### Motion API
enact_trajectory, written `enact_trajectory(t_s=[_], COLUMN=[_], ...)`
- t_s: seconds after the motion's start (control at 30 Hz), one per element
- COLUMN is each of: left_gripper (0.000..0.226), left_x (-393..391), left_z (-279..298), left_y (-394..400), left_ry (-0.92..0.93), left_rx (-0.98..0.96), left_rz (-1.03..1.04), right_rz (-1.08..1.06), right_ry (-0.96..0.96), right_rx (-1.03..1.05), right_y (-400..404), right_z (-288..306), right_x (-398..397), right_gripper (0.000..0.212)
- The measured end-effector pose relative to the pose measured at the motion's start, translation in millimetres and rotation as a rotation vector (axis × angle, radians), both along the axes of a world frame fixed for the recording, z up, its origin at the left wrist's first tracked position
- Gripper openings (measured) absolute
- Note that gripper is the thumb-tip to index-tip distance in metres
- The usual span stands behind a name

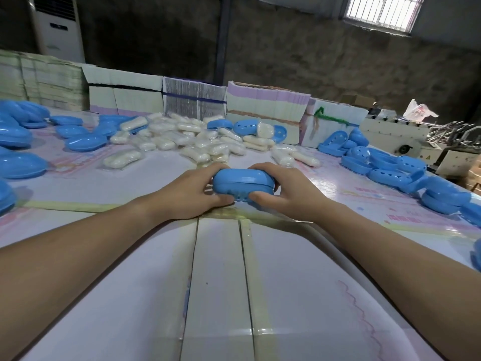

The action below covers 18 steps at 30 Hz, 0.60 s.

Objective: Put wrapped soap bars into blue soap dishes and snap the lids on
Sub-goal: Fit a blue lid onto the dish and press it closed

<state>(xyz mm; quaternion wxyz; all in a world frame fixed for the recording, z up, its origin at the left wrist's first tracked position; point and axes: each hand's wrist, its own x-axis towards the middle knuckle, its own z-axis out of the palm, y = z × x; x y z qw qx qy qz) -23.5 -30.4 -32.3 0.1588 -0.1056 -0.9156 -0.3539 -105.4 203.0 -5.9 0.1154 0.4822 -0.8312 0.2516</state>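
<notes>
A dim workroom with rough dark walls, a barred window point(382, 11) high on the right and a standing air conditioner point(58, 27) far left. Below it runs the table point(218, 295), covered in pale printed sheets taped at the seams; its smooth top should let a case slide if pushed sideways.

Beyond the grip, across the back of the table, stand bundles of flat cartons point(265, 108). In front of those lies a loose heap of wrapped soaps point(182, 139), placed, I judge, where either hand can reach one without leaning. Left of the grip sit closed blue cases point(84, 143), probably the finished pile; right of it lie open dish halves point(385, 168), some showing drain holes, likely the stock yet to be filled.

In the middle, just above the table, the case point(243, 185) is clamped between both hands. The left hand point(192, 191) wraps its left end, thumb below and fingers over the top; the right hand point(281, 191) mirrors this on the right end. Both are closed firmly on it. Holding the two ends lets the squeeze bear evenly along the rim, so the lid seats all round. The seam looks nearly shut; whether it has clicked, and whether a soap is inside, cannot be told.
</notes>
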Motion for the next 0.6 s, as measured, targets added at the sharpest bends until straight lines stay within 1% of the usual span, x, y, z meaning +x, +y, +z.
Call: enact_trajectory(t_s=[0.07,0.17,0.33,0.43,0.5,0.6], left_gripper=[0.039,0.037,0.042,0.04,0.037,0.037], left_x=[-0.3,0.1,0.6,0.1,0.8,3.1], left_z=[1.0,1.1,0.2,0.3,1.2,2.2], left_y=[-1.1,-0.9,-1.1,-2.4,-2.6,-2.8], left_ry=[0.031,0.041,0.034,0.009,-0.006,-0.028], left_rx=[-0.001,-0.006,-0.02,-0.002,0.027,0.038], left_rz=[0.019,0.036,0.03,0.035,0.025,-0.003], right_rz=[-0.019,-0.032,-0.013,-0.041,-0.021,-0.015], right_ry=[0.048,0.078,-0.013,-0.009,-0.005,-0.01], right_rx=[0.016,0.016,0.071,0.057,0.046,0.028], right_y=[-2.4,-1.7,1.8,1.4,0.5,0.2], right_z=[1.0,1.6,0.7,1.7,2.3,2.7], right_x=[0.2,0.0,1.6,2.7,5.1,6.8], right_gripper=[0.04,0.041,0.062,0.054,0.047,0.045])
